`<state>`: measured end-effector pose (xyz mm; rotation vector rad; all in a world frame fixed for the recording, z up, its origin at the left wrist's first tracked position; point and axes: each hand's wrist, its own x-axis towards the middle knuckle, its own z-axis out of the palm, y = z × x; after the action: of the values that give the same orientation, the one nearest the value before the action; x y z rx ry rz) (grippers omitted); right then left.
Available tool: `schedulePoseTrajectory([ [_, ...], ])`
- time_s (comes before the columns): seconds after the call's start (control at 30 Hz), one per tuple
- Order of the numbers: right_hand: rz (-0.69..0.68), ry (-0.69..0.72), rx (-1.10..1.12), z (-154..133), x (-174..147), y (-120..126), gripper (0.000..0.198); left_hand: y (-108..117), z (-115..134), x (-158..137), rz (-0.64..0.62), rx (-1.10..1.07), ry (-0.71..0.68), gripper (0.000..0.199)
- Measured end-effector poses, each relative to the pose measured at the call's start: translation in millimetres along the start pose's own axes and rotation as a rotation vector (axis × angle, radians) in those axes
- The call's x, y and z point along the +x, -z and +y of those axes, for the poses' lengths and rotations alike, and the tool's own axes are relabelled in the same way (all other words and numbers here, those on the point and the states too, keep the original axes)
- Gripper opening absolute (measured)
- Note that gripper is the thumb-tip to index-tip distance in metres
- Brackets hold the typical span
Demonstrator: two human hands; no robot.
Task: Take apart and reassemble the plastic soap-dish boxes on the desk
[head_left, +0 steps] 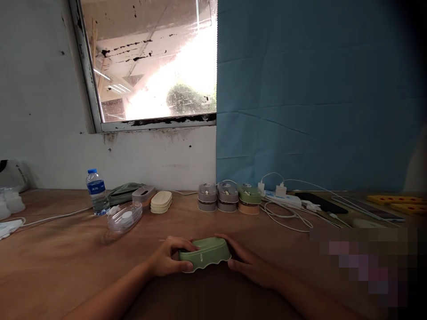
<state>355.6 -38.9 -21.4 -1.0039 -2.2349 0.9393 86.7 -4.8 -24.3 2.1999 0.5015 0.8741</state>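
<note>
Between my two hands is a green oblong plastic container (pixel 206 252) with a wavy, pale lower edge, near the front of the brown table (pixel 187 226). My left hand (pixel 171 255) grips its left end, thumb on the near side and fingers over the top. At the right end, my right hand (pixel 245 262) curls round it, the thumb at the near corner and the fingers behind. The inside of the container is hidden from me.
Three lidded boxes (pixel 227 198) stand at the back, beside a power strip (pixel 283 199) with looped white cables. Further left are stacked cream trays (pixel 161 202), a mauve container (pixel 143 195), a clear plastic cover (pixel 125 218) and a water bottle (pixel 97 193). Phones (pixel 322 203) lie right.
</note>
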Motion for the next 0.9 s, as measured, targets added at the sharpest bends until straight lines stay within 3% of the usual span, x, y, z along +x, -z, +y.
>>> schedulePoseTrajectory([
  [0.17, 0.035, -0.075, 0.160, 2, 3, -6, 0.060, -2, -2, 0, 0.067, -0.124, 0.078, 0.029],
  [0.43, 0.035, -0.094, 0.391, 12, 10, -6, 0.068, -10, -5, 5, 0.280, -0.434, 0.364, 0.030],
  [0.7, 0.042, -0.047, 0.081, 10, 6, -7, 0.088, -5, -17, 9, 0.575, -0.657, 0.444, 0.032],
  [0.9, 0.040, 0.027, -0.059, 9, 6, -8, 0.077, 5, -21, 7, 0.647, -0.521, 0.380, 0.035],
])
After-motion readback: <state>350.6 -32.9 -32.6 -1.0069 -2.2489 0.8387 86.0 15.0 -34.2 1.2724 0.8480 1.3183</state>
